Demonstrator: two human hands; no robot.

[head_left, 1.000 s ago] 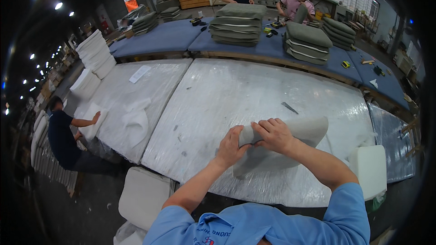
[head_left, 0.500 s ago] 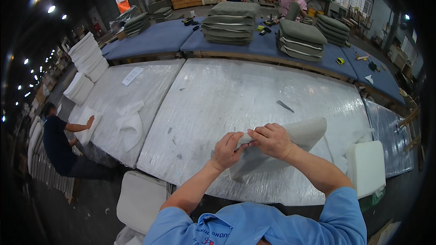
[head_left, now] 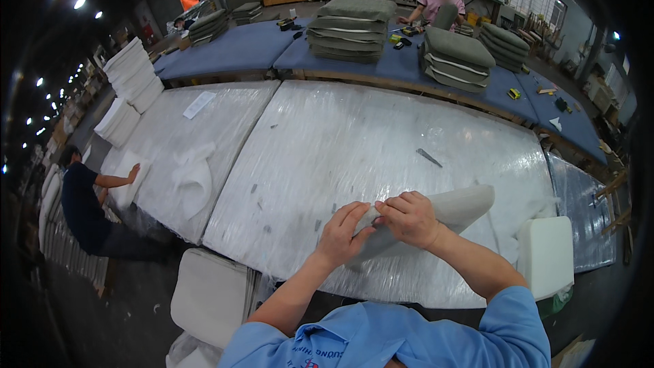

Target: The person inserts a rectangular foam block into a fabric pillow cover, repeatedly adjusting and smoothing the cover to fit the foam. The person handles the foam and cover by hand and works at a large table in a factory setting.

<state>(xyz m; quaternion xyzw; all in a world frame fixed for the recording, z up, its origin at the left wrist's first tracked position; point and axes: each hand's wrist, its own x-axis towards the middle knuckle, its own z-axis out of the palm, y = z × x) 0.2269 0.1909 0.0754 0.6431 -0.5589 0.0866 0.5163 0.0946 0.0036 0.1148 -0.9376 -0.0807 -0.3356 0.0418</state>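
Observation:
A light grey fabric cushion (head_left: 466, 206) stands tilted on edge over the plastic-wrapped table in front of me. My left hand (head_left: 345, 233) is closed on its near left corner, thumb below and fingers on top. Right beside it, my right hand (head_left: 410, 219) grips the same edge with curled fingers. The two hands' fingertips nearly meet at the rim. What lies under the fingers is hidden, and the cushion's lower face is mostly covered by my hands.
White foam pads (head_left: 548, 255) stand at the table's right edge, and more pads (head_left: 211, 286) are stacked at lower left. A dark strip (head_left: 429, 157) lies on the wrapped table (head_left: 327, 123). Green-grey cushions (head_left: 351, 27) are piled on the blue table. A co-worker (head_left: 88, 204) handles a white pad at left.
My hands have shifted slightly down, and my left fingers are straighter at the cushion's edge. The cushion's right end has dropped a little. Across the blue table, a person in pink has lowered an outstretched arm.

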